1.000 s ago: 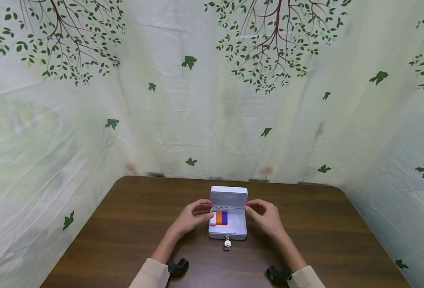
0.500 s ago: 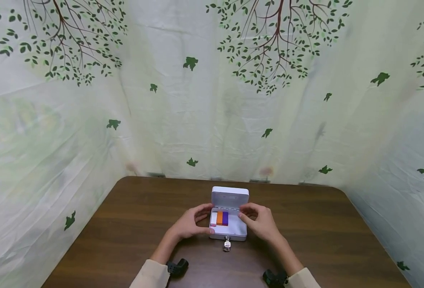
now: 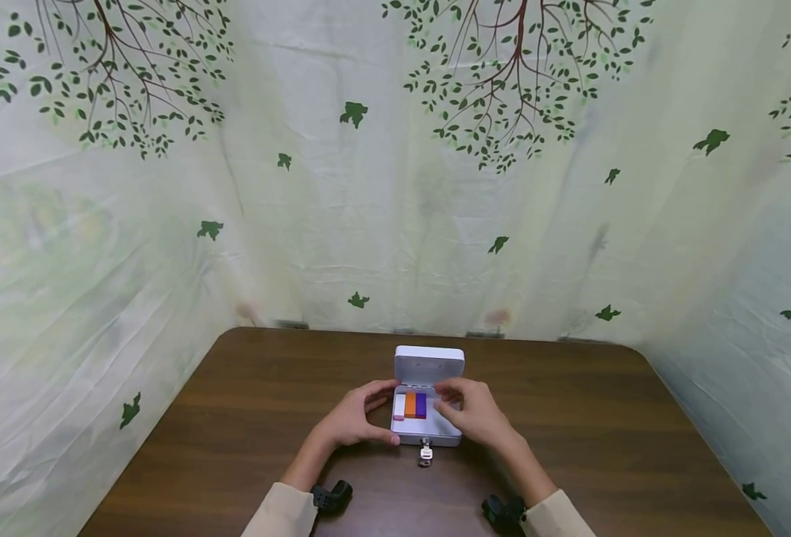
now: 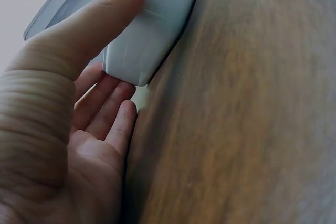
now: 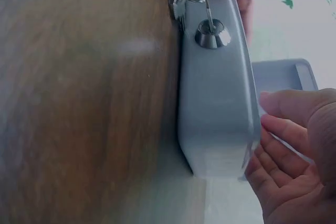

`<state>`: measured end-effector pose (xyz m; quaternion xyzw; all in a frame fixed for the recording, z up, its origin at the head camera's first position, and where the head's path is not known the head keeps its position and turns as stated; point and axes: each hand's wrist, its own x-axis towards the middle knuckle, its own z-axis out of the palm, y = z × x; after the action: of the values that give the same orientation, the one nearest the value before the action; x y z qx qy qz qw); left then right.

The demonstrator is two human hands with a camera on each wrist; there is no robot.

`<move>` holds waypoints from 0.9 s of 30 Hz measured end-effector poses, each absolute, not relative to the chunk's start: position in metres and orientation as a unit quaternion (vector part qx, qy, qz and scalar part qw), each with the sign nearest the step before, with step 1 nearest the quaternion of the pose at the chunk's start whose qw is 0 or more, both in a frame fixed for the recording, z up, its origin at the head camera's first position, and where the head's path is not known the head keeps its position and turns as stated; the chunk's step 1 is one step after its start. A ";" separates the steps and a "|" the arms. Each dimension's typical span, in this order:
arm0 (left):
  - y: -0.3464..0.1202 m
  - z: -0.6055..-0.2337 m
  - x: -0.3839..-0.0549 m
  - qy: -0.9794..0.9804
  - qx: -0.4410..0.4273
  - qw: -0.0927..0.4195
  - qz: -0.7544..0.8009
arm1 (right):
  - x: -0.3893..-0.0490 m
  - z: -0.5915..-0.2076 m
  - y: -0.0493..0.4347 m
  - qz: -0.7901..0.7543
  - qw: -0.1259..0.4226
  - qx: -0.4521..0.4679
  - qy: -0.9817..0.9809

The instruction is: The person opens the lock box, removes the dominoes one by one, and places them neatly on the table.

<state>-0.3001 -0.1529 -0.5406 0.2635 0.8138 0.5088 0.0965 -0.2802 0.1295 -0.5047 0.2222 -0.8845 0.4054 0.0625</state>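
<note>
A white box [image 3: 444,430] with a hinged lid [image 3: 429,364] raised sits on the table. Side by side within it, at the left, are a white block [image 3: 399,406], an orange block [image 3: 410,405] and a purple block [image 3: 421,406]. A key [image 5: 209,11] with a ring sits in the front lock. My left hand [image 3: 358,414] holds the box's left side, thumb at the front corner, fingers farther back. Over the right part of the box is my right hand [image 3: 474,412], its thumb and fingertips apart beside the purple block, nothing visible between them.
The box stands on a brown wooden table [image 3: 268,373] with rounded far corners. Behind and at both sides hangs a pale cloth [image 3: 422,224] printed with leaves and branches. Each wrist carries a dark strapped camera [image 3: 332,497].
My right hand has moved left from the box's right edge to over its inside. My left thumb has slid from beside the white block down to the front corner.
</note>
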 end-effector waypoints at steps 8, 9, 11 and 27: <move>-0.153 -0.540 -0.299 0.813 0.276 0.086 0.505 | -0.283 -0.507 0.119 0.332 0.082 0.273 -0.899; -0.153 -0.540 -0.299 0.813 0.276 0.086 0.506 | -0.284 -0.507 0.118 0.323 0.082 0.274 -0.902; -0.153 -0.540 -0.299 0.813 0.275 0.086 0.506 | -0.285 -0.508 0.115 0.309 0.078 0.274 -0.908; -0.153 -0.539 -0.299 0.811 0.281 0.082 0.508 | -0.286 -0.513 0.105 0.252 0.088 0.303 -0.915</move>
<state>-0.2994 -0.1532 -0.5390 0.2806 0.8105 0.5076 0.0819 -0.2858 0.1054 -0.5132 0.3026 -0.9149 0.2525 0.0876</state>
